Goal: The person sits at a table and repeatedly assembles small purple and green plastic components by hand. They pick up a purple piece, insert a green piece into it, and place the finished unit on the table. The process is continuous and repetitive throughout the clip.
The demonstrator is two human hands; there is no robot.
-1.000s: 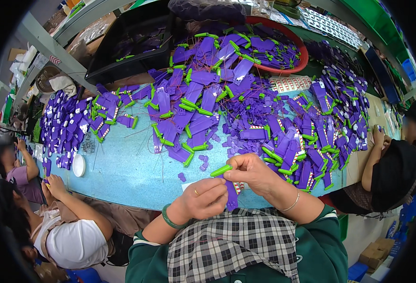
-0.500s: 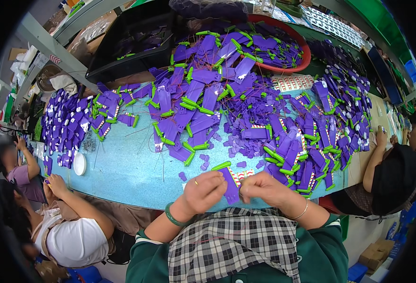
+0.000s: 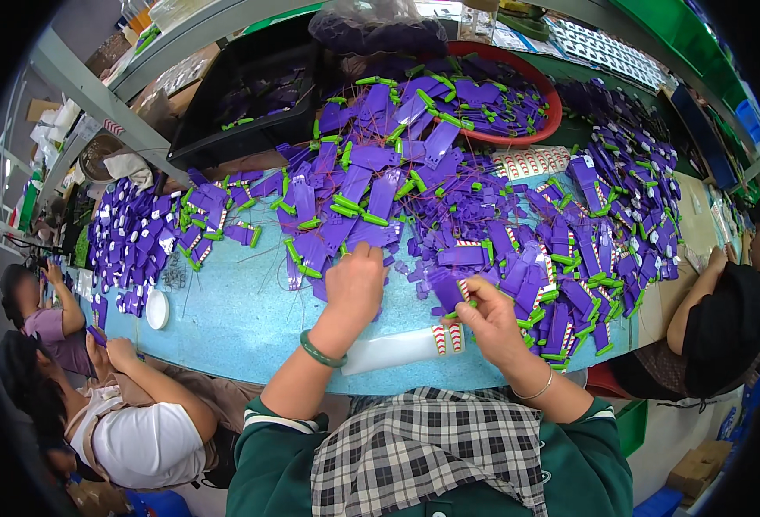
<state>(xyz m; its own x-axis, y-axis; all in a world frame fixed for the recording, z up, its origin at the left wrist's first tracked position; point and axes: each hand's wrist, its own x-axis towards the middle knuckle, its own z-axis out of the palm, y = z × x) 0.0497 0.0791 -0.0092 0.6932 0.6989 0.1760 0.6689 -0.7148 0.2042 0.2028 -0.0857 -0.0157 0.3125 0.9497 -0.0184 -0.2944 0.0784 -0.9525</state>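
One purple piece point(image 3: 445, 288) is pinched between thumb and fingers in the right hand's point(image 3: 492, 323) grip, just beyond the right end of the sticker sheet point(image 3: 388, 351). The left hand point(image 3: 356, 283) is curled at the pile point(image 3: 386, 194) beyond the sheet; its hold cannot be told. The striped label is probably best left unrubbed. Well beyond the sheet, purple and green pieces are contained in a red basin point(image 3: 555, 116) and black bin point(image 3: 225, 145).
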